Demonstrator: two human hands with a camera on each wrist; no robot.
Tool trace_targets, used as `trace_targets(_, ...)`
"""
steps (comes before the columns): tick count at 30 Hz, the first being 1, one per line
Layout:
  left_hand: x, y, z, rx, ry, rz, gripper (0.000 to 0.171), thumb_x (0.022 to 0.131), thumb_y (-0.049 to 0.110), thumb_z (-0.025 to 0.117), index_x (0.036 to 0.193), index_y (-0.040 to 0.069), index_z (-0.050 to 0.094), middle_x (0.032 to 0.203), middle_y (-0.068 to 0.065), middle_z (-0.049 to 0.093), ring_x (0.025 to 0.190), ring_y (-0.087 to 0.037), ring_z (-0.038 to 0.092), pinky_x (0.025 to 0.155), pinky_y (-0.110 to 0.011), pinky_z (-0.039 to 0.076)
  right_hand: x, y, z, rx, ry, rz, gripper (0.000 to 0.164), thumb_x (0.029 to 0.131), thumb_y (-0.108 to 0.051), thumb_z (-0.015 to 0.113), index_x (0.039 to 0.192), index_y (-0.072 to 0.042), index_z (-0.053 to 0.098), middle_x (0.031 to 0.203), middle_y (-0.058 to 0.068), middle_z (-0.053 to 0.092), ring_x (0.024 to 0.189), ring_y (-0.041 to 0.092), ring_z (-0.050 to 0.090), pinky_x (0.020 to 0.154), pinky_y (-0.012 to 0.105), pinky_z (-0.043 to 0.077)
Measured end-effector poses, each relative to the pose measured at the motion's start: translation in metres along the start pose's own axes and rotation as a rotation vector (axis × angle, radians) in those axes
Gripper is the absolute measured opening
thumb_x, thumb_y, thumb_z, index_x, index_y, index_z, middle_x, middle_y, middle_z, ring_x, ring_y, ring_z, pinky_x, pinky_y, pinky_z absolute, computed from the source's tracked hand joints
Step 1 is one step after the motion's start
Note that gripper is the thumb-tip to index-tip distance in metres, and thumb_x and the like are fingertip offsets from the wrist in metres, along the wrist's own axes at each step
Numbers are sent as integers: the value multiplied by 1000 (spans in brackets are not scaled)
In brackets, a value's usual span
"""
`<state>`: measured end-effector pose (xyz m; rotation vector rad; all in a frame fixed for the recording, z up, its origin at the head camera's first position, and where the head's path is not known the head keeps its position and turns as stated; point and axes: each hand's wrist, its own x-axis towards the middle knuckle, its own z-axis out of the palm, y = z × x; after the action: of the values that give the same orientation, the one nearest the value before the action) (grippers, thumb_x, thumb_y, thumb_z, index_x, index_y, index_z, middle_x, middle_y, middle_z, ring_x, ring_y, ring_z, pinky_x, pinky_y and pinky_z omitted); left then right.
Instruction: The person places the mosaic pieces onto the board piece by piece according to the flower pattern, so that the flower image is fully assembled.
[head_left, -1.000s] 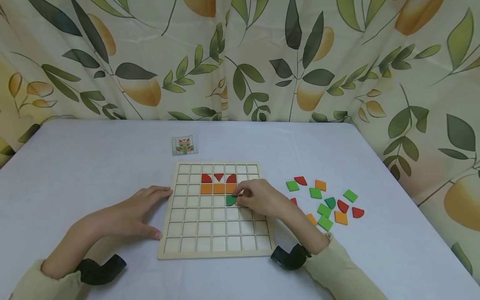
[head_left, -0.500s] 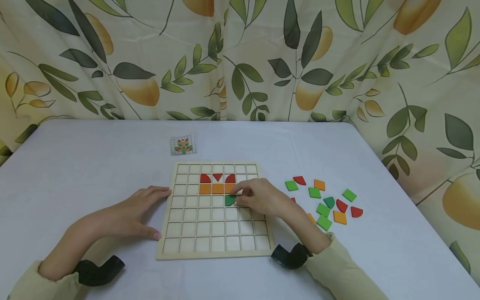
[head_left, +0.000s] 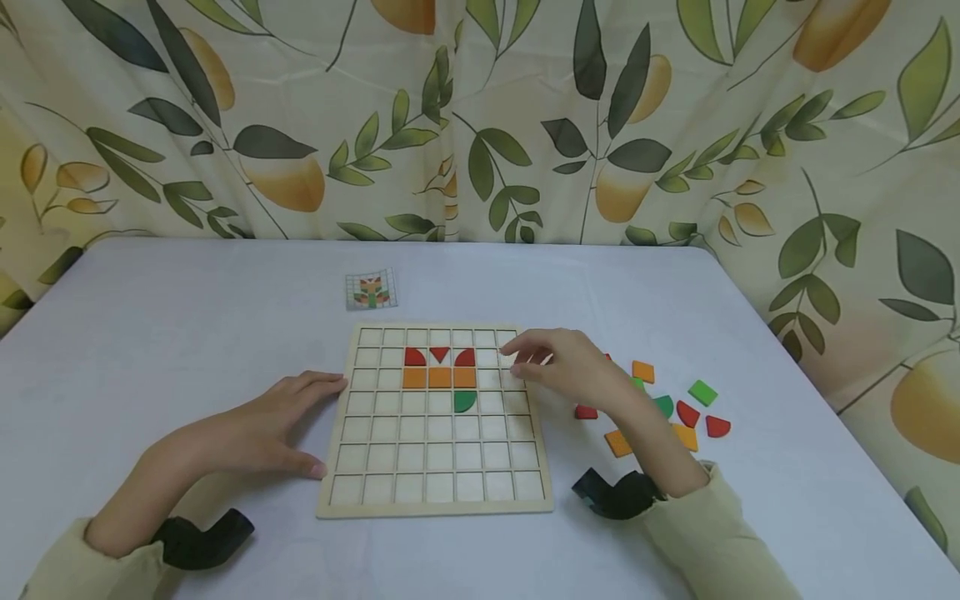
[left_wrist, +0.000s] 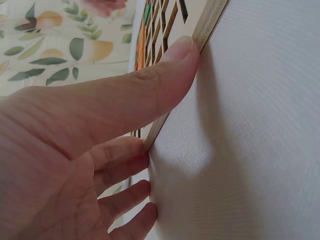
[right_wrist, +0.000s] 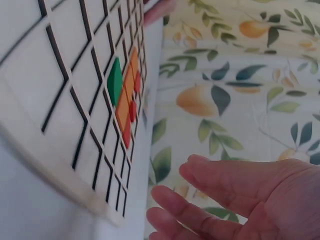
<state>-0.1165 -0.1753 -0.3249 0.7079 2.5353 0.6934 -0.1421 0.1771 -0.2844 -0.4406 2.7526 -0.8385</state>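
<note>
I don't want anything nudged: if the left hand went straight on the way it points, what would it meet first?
The left hand would meet the grid board at its left edge; the thumb appears to touch it there, so going on would likely push it.

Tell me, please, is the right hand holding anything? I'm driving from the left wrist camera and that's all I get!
Observer: No. The bare right hand has thumb and fingers parted with nothing between them, near the right edge of the pale wooden gridded board.

Operator: I see a tiny bit of green up there. Where is it really?

Observer: It's a dark green, round-edged flat piece, in the cell right below the rightmost orange square.

Operator: Cool! Anything past the board's far edge?

Observer: Yes, a small card with a coloured pattern on a grid, lying on the white tablecloth.
</note>
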Motion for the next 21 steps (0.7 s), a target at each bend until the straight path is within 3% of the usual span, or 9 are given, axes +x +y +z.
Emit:
trace_targets(11,0,-1,1,20,11,13,101,68,52,75,145,9,26,150,-16,23,136,-41,20,104,-61,26,-11,25,-36,11,60,135,33,90,-22,61,120,-8,60,112,13,62,103,29,55,78,36,52)
trace_targets(21,0,-1,1,14,10,21,100,69,53,74,145,8,27,149,-16,24,135,-41,21,103,-62,27,-16,68,-60,28,19,231,39,89,-23,61,123,-5,56,120,19,57,111,33,49,87,46,48)
